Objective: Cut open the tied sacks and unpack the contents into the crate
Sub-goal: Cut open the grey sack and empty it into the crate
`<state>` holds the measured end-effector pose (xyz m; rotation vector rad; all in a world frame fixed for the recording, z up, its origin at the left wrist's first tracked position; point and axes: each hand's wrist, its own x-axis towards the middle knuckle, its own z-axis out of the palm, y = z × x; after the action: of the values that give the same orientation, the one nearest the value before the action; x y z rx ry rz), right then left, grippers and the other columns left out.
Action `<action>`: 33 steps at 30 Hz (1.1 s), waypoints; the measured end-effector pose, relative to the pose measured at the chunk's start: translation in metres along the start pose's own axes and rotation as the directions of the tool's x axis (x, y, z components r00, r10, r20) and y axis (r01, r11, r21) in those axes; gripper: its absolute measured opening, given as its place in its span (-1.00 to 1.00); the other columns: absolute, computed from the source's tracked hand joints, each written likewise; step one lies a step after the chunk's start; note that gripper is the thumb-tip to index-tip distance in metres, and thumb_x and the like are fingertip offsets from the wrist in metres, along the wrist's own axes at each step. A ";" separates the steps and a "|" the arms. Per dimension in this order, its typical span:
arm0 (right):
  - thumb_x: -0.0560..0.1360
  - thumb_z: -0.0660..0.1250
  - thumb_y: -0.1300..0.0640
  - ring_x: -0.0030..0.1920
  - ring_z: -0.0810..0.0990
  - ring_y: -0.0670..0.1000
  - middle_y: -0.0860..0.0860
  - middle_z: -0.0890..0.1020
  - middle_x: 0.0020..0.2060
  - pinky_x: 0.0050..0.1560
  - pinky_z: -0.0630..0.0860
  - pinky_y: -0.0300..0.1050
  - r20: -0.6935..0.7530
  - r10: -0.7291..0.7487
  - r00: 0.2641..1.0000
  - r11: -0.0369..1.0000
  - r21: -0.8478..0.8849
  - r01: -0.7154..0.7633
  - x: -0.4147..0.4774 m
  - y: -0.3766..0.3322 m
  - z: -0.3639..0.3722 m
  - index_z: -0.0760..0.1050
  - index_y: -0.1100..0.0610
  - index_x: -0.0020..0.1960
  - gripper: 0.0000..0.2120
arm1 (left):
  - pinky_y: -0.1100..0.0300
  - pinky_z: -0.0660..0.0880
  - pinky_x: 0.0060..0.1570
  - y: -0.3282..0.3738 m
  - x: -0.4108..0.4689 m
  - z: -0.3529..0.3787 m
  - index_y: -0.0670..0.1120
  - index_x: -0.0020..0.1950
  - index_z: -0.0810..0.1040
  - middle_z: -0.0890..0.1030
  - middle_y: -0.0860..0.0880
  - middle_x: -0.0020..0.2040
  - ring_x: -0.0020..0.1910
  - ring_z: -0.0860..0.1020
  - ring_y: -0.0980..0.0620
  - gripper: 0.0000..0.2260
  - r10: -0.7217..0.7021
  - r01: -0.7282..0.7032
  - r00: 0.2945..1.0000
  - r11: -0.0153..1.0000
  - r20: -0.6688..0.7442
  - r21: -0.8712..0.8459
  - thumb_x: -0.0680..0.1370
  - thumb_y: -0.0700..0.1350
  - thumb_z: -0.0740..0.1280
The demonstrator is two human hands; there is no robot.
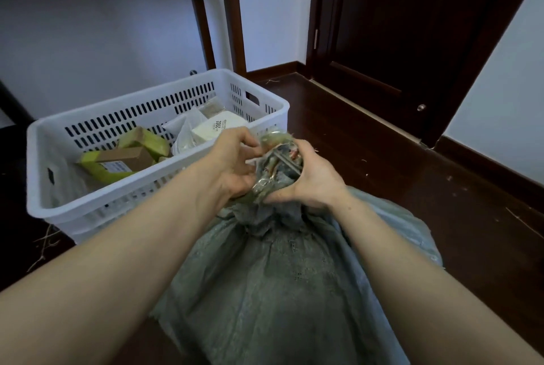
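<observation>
A grey-blue woven sack [282,285] stands on the floor in front of me, its neck bunched and tied at the top [276,158]. My right hand [312,182] grips the bunched neck from the right side. My left hand [232,164] is at the left of the neck with its fingers curled on the tied bundle. A thin metal piece shows in the bundle between the hands; what it is I cannot tell. A white slotted plastic crate [88,205] stands to the left, holding green and brown boxes [123,155] and white packets [212,129].
Dark wooden floor [412,188] spreads to the right with small scraps on it. A dark door [412,26] and frame stand behind at the right. Two dark wooden posts [232,11] rise behind the crate against a pale wall.
</observation>
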<state>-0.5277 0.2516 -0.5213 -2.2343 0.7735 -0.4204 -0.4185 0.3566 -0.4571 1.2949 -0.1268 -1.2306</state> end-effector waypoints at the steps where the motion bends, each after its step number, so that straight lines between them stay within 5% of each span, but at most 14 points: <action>1: -0.05 0.49 -0.31 0.07 0.55 0.00 -0.13 0.55 0.02 -0.02 0.52 -0.04 -0.050 0.022 0.998 1.000 0.001 -0.022 0.005 0.004 0.005 0.26 -0.16 0.21 -0.11 | 0.16 0.56 -0.28 0.002 0.001 -0.003 -0.27 -0.15 0.52 0.54 -0.21 -0.14 -0.23 0.51 -0.10 -0.76 0.015 -0.013 1.000 0.998 0.023 -0.064 0.33 -0.21 0.12; 4: 0.12 0.50 -0.15 -0.01 0.57 0.05 -0.08 0.57 -0.08 -0.19 0.43 -0.10 -0.103 0.104 0.989 0.988 -0.101 -0.114 0.025 0.019 0.016 0.34 -0.09 0.07 -0.40 | 0.10 0.63 -0.19 0.002 0.012 -0.013 -0.30 -0.02 0.47 0.56 -0.25 -0.07 -0.15 0.57 -0.15 -0.78 0.132 -0.144 0.988 0.976 -0.079 -0.161 0.45 -0.30 0.09; 7: 0.18 0.52 -0.14 0.04 0.57 0.11 0.01 0.60 -0.02 -0.15 0.40 -0.12 -0.133 0.228 0.965 0.955 -0.162 -0.248 0.042 0.042 0.020 0.38 -0.02 0.09 -0.42 | 0.09 0.54 0.05 -0.015 0.034 -0.048 -0.28 0.00 0.54 0.56 -0.15 -0.11 -0.19 0.56 -0.04 -0.83 0.383 -0.307 0.840 0.919 -0.384 0.246 0.54 -0.34 0.17; 9: 0.19 0.51 -0.15 0.03 0.57 0.14 0.04 0.60 -0.03 -0.15 0.42 -0.10 -0.156 0.282 0.947 0.932 -0.188 -0.309 0.052 0.055 0.026 0.37 0.01 0.09 -0.43 | 0.05 0.49 0.00 -0.035 0.050 -0.082 -0.24 0.10 0.52 0.55 -0.19 -0.02 -0.07 0.54 -0.09 -0.81 0.487 -0.183 0.791 0.767 -0.371 0.615 0.52 -0.35 0.22; 11: 0.21 0.50 -0.16 -0.01 0.57 0.14 0.03 0.57 -0.10 -0.18 0.41 -0.09 -0.157 0.316 0.936 0.917 -0.204 -0.344 0.064 0.064 0.037 0.34 0.02 0.04 -0.45 | -0.01 0.44 0.18 -0.058 0.064 -0.106 -0.17 0.29 0.38 0.44 -0.23 0.22 0.23 0.43 -0.20 -0.55 0.377 0.117 0.875 0.446 -0.305 0.887 0.44 -0.17 0.40; 13: 0.22 0.49 -0.16 -0.04 0.56 0.15 0.01 0.52 -0.16 -0.19 0.40 -0.09 -0.138 0.346 0.928 0.906 -0.210 -0.368 0.077 0.071 0.050 0.31 0.03 0.02 -0.46 | -0.11 0.09 0.44 -0.076 0.078 -0.123 -0.10 0.54 -0.04 -0.02 -0.24 0.52 0.49 0.00 -0.24 0.01 0.191 0.288 0.929 0.169 -0.318 0.943 0.31 0.14 0.51; 14: 0.23 0.49 -0.16 -0.05 0.55 0.15 0.01 0.50 -0.18 -0.19 0.40 -0.08 -0.124 0.362 0.924 0.899 -0.215 -0.381 0.082 0.076 0.056 0.31 0.04 0.02 -0.46 | -0.10 -0.05 0.46 -0.082 0.084 -0.128 -0.07 0.54 -0.23 -0.23 -0.21 0.53 0.51 -0.17 -0.23 0.18 0.129 0.305 0.939 0.122 -0.320 0.945 0.25 0.23 0.52; 16: 0.26 0.48 -0.16 -0.10 0.52 0.14 0.01 0.48 -0.21 -0.20 0.40 -0.07 -0.093 0.407 0.909 0.878 -0.234 -0.417 0.092 0.085 0.065 0.29 0.06 0.04 -0.45 | -0.09 -0.08 0.46 -0.087 0.099 -0.134 -0.05 0.52 -0.33 -0.34 -0.20 0.50 0.50 -0.24 -0.24 0.26 0.067 0.314 0.944 0.115 -0.322 0.943 0.20 0.26 0.53; 20: 0.31 0.48 -0.15 -0.19 0.45 0.10 -0.01 0.42 -0.28 -0.28 0.38 -0.07 -0.043 0.463 0.885 0.844 -0.283 -0.455 0.109 0.086 0.078 0.25 0.08 0.05 -0.45 | 0.04 0.38 0.27 -0.086 0.122 -0.138 -0.10 0.40 0.29 0.35 -0.19 0.37 0.32 0.37 -0.16 -0.32 0.083 0.250 0.964 0.032 -0.252 0.968 0.40 0.12 0.45; 23: 0.31 0.48 -0.12 -0.23 0.42 0.08 -0.01 0.42 -0.29 -0.40 0.27 -0.14 -0.029 0.485 0.874 0.830 -0.299 -0.471 0.116 0.082 0.079 0.22 0.07 0.01 -0.46 | 0.08 0.41 0.19 -0.070 0.128 -0.135 -0.10 0.29 0.42 0.49 -0.12 0.25 0.22 0.47 -0.10 -0.49 -0.091 0.207 0.972 -0.106 -0.216 0.973 0.46 0.15 0.39; 26: 0.31 0.49 -0.11 -0.26 0.45 0.09 -0.01 0.44 -0.31 -0.41 0.30 -0.15 -0.005 0.530 0.848 0.809 -0.294 -0.508 0.115 0.068 0.070 0.20 0.07 0.00 -0.47 | 0.11 0.38 0.21 -0.051 0.121 -0.136 -0.11 0.32 0.39 0.49 -0.12 0.27 0.24 0.47 -0.08 -0.46 -0.116 0.259 0.957 -0.074 -0.266 0.963 0.45 0.12 0.41; 30: 0.32 0.49 -0.09 -0.13 0.54 0.13 0.07 0.54 -0.14 -0.14 0.53 0.02 0.077 0.621 0.780 0.754 -0.332 -0.567 0.092 0.039 0.053 0.28 0.09 0.08 -0.47 | 0.13 0.36 0.26 -0.046 0.084 -0.126 -0.16 0.41 0.27 0.44 -0.11 0.33 0.30 0.43 -0.08 -0.30 -0.185 0.369 0.922 0.151 -0.341 0.917 0.40 0.07 0.48; 33: 0.31 0.50 -0.07 -0.08 0.60 0.15 0.09 0.59 -0.09 -0.04 0.58 0.11 0.116 0.712 0.693 0.695 -0.262 -0.670 0.063 0.019 0.035 0.32 0.10 0.18 -0.43 | 0.19 0.38 0.25 -0.043 0.048 -0.112 -0.08 0.36 0.40 0.48 -0.07 0.30 0.26 0.46 -0.04 -0.42 -0.248 0.372 0.914 0.192 -0.322 0.908 0.40 0.06 0.47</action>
<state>-0.4694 0.2193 -0.5551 -1.9112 1.5133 0.2823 -0.3496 0.4027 -0.5558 2.6115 -0.6762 -1.4628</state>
